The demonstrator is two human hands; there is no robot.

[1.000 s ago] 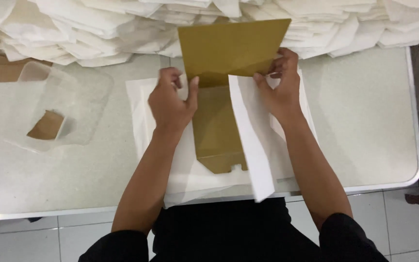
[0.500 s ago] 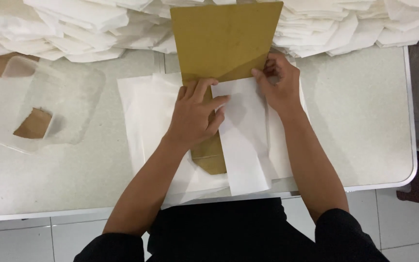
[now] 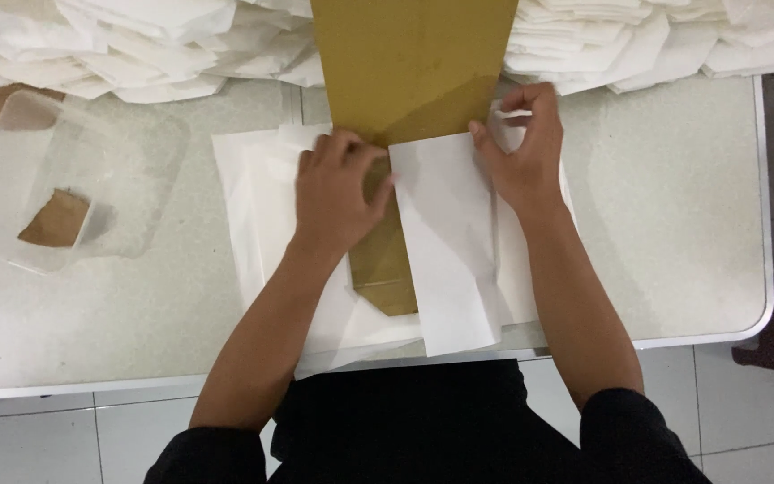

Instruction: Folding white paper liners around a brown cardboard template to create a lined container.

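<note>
A long mustard-brown cardboard template (image 3: 409,67) lies lengthwise over a stack of white paper sheets (image 3: 253,193) at the table's middle. One white sheet (image 3: 445,242) is folded from the right over the template's narrow lower part. My left hand (image 3: 338,193) presses flat on the template and the fold's left edge. At the sheet's upper right corner, my right hand (image 3: 521,148) pinches the paper's edge between fingers and thumb.
Heaps of folded white paper (image 3: 136,45) run along the table's far edge on both sides of the template. A clear plastic tub (image 3: 127,170) with a brown cardboard scrap (image 3: 55,220) inside sits at the left. The table's right edge (image 3: 768,269) meets tiled floor.
The right flap of white paper has been folded left over the template. My left hand slid left onto the fold's edge, and my right hand moved to the sheet's upper right corner.
</note>
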